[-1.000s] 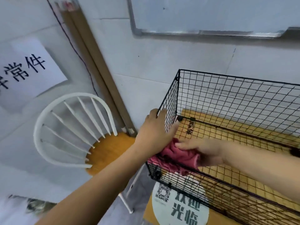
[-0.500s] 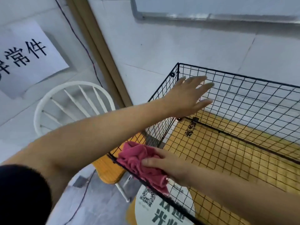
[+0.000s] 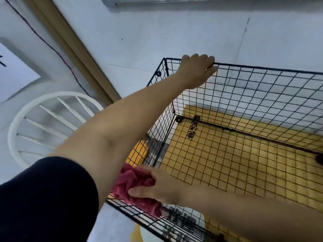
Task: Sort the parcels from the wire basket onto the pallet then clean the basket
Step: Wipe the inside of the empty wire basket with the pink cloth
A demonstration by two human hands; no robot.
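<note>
On the far rim of the wire basket (image 3: 262, 68), your left grip (image 3: 195, 70) curls round the wire. Your right grip (image 3: 157, 187) squeezes the red cloth (image 3: 134, 180) on the near-left corner. Pull hard and the basket may tip, or the cloth may snag.

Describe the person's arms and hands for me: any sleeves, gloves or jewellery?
Both hands are bare: no gloves, rings or watch show on the left hand or the right hand. The left arm wears a dark, near-black sleeve ending around the elbow. The right forearm is uncovered as far as the frame shows; any sleeve there is out of view.
</note>
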